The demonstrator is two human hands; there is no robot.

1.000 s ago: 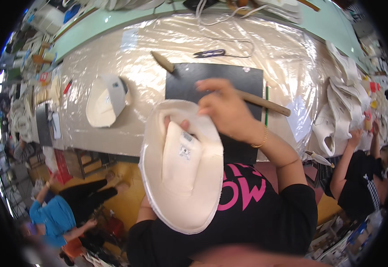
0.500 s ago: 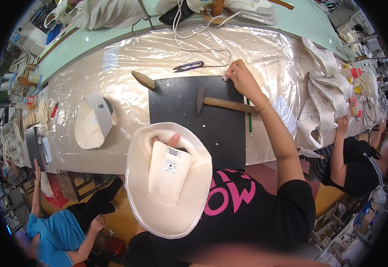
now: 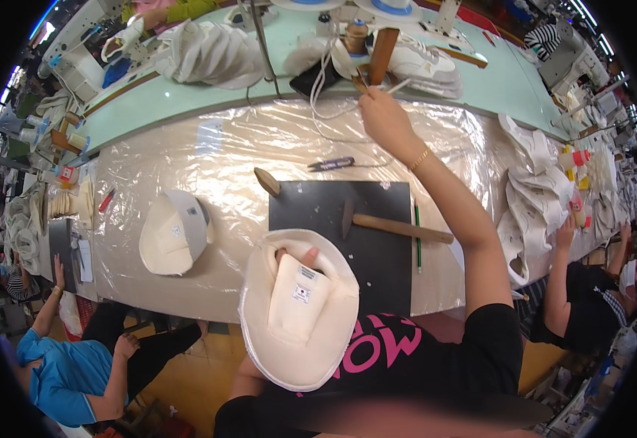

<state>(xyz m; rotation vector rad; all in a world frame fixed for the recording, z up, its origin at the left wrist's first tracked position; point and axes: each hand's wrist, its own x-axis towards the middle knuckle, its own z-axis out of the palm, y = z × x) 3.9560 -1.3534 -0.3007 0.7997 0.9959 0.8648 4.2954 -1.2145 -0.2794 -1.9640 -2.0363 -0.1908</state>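
Observation:
My left hand [image 3: 309, 257] grips a cream-white shoe upper [image 3: 269, 339] low in front of me, its opening facing up. Two fingertips show beside the tongue; the rest of the hand is hidden beneath. My right hand [image 3: 388, 125] is stretched to the far side, fingers drawn together beside a brown wooden stand [image 3: 383, 57] and a white cord [image 3: 320, 86]. What those fingers hold, if anything, is hidden. Between me and that hand, a hammer [image 3: 399, 228] lies across a black mat [image 3: 377, 285]. Thread snips [image 3: 332, 164] rest beyond the mat.
A second shoe upper [image 3: 169, 244] sits on the plastic-covered table [image 3: 245, 146] at left. A wooden peg [image 3: 266, 181] stands at the mat's corner; a green pencil [image 3: 418, 244] lies right. White uppers [image 3: 527, 197] are piled at right. Co-workers sit on both sides.
My right hand has gone from the mat's far corner to the wooden stand farther away. The view has tilted up, showing more of the far bench. My left hand keeps the shoe upper.

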